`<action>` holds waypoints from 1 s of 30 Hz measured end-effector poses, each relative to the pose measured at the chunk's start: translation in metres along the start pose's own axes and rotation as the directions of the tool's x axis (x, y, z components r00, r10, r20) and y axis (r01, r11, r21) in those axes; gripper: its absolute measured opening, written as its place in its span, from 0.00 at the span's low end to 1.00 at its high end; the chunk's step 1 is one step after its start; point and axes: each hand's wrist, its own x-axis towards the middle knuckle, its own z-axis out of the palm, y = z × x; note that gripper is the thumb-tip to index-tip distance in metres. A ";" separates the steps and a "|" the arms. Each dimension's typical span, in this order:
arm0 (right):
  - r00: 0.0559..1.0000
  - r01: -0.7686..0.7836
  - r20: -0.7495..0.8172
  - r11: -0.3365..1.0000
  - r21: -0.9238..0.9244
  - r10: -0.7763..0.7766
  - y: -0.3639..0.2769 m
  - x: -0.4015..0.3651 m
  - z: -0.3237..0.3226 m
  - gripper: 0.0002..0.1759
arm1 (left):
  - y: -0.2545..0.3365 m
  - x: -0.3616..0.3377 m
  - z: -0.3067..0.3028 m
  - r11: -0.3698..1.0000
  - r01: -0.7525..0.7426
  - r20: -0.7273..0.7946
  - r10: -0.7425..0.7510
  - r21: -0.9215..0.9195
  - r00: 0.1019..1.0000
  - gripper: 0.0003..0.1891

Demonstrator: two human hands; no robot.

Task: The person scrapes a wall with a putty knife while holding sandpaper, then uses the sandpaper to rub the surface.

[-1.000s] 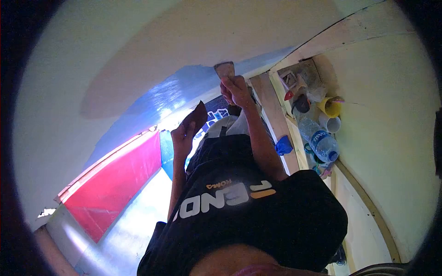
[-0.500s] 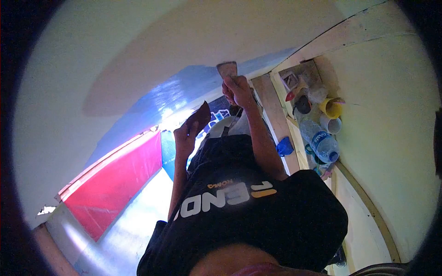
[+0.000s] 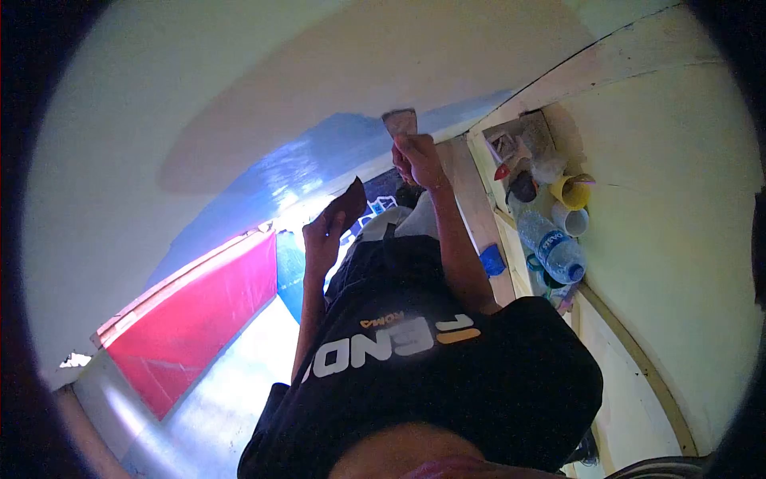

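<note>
My right hand [image 3: 418, 160] is closed round a putty knife [image 3: 400, 121]. Its wide, greyish blade points up and lies against or close over the pale wall [image 3: 383, 56], beside the blue glossy area [image 3: 311, 148]. Lower and to the left, my left hand [image 3: 321, 239] grips a dark brown, thin, curved piece [image 3: 348, 206] with a pointed upper corner, the thumb pressed on its face. What that piece is, I cannot tell.
At the right, a ledge carries a water bottle [image 3: 552, 249], a yellow cup [image 3: 572, 191], a white cup [image 3: 571, 218] and crumpled plastic [image 3: 548, 166]. A blue bag [image 3: 492, 260] lies by the wooden board. A red panel [image 3: 195, 319] stands at the left.
My right hand and the putty knife have shifted slightly right in view. My left hand keeps the brown piece in nearly the same place.
</note>
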 end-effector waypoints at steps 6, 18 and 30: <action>0.998 -0.061 -0.011 0.997 0.041 0.061 0.003 -0.003 -0.007 0.28 | -0.026 -0.002 0.009 0.997 0.021 -0.014 -0.022 -0.073 1.000 0.15; 1.000 -0.010 -0.026 0.995 -0.103 0.007 0.001 -0.001 -0.031 0.28 | -0.025 -0.007 0.008 0.991 0.136 0.027 -0.136 0.016 0.990 0.17; 1.000 -0.008 -0.004 0.996 -0.089 0.008 -0.009 -0.009 -0.032 0.28 | -0.016 -0.010 0.015 0.993 0.082 -0.084 -0.089 -0.083 0.992 0.16</action>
